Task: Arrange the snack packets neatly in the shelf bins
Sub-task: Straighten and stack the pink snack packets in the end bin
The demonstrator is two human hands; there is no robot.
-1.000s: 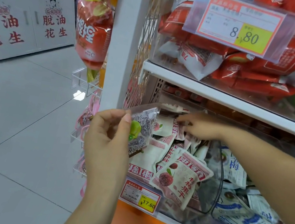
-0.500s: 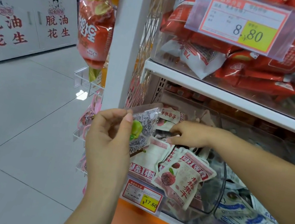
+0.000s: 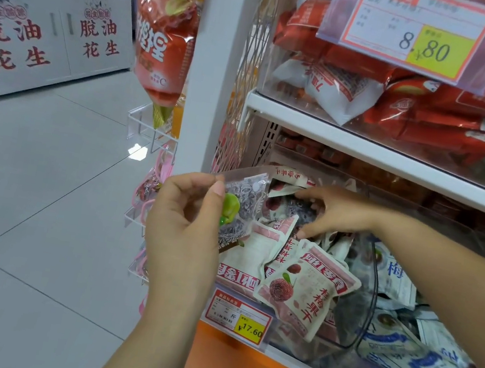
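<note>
By the left hand a grey packet is pinched, while the right hand, fingers spread, is laid empty on packets in the bin.

Bright, even store light falls from overhead — shadows are faint and soft. A white glare patch sits on the floor tiles. The clear bin front shows hazy reflections. Edges bow from the wide lens (the shelf post leans), and the price tag is slightly blurred.
</note>
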